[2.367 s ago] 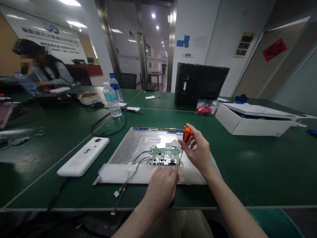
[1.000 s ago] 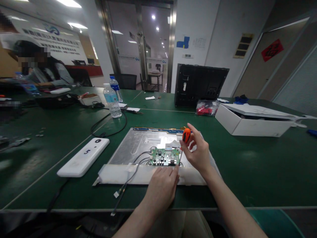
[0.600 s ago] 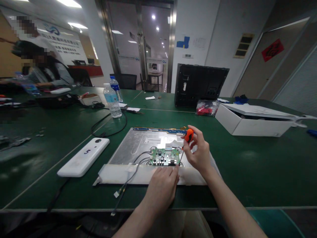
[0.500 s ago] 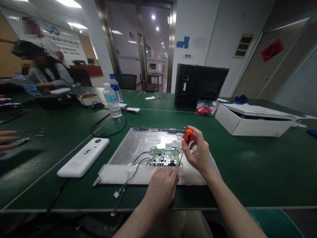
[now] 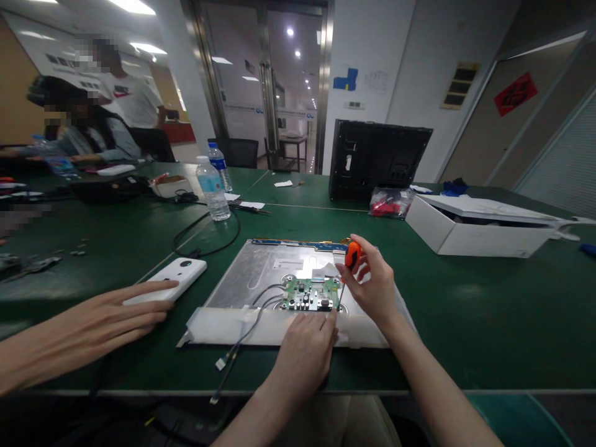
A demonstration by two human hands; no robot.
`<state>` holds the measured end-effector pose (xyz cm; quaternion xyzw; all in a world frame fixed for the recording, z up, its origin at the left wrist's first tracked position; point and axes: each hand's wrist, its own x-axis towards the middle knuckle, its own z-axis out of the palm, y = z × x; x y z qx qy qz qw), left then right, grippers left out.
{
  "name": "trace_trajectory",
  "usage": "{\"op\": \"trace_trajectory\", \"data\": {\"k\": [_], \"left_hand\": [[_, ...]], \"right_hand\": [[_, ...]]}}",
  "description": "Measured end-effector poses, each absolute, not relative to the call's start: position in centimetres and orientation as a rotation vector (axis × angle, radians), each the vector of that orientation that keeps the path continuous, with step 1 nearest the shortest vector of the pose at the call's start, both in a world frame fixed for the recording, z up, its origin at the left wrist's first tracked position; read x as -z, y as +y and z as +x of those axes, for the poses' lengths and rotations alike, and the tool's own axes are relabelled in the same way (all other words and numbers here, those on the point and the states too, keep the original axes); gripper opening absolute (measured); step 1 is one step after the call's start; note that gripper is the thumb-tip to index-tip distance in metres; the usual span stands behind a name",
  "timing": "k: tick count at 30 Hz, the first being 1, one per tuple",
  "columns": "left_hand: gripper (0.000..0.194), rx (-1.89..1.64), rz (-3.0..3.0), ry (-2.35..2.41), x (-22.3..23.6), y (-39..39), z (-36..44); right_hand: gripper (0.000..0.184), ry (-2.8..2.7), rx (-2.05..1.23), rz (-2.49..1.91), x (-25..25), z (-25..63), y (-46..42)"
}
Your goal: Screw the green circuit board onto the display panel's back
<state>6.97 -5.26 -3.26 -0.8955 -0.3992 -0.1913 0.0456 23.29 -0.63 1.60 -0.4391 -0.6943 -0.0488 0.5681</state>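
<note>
My right hand [image 5: 372, 279] grips the orange and black handle of a screwdriver [image 5: 353, 254]. Its thin shaft points down at the lower right corner of a green circuit board [image 5: 310, 293], where the tip is hard to make out. My left hand [image 5: 307, 341] lies with its fingers along the board's lower edge, the index finger stretched out close to the screwdriver tip. Under the board is a flat silver display panel [image 5: 237, 279], with a pale film strip [image 5: 214, 326] along its near side. Grey cables [image 5: 254, 323] run from the board over the near edge.
Another person's hand [image 5: 125, 310] is on a white power bank [image 5: 186, 273] left of the panel. Water bottles [image 5: 214, 192] stand behind it. Farther back are a black monitor [image 5: 379, 158], a plastic bag with red items [image 5: 390, 203] and a white box [image 5: 484, 233].
Another person's hand has reached in from the left onto the power bank. A standing person in the background has moved right. My hands and the screwdriver have stayed almost in place.
</note>
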Motion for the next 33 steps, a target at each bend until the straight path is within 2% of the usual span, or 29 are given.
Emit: {"op": "trace_trajectory", "data": {"k": [33], "left_hand": [[0.029, 0.529, -2.782, -1.272, 3.22, -5.41, 6.90]], "right_hand": [[0.044, -1.630, 0.093, -1.053, -1.53, 23.31, -0.70]]}}
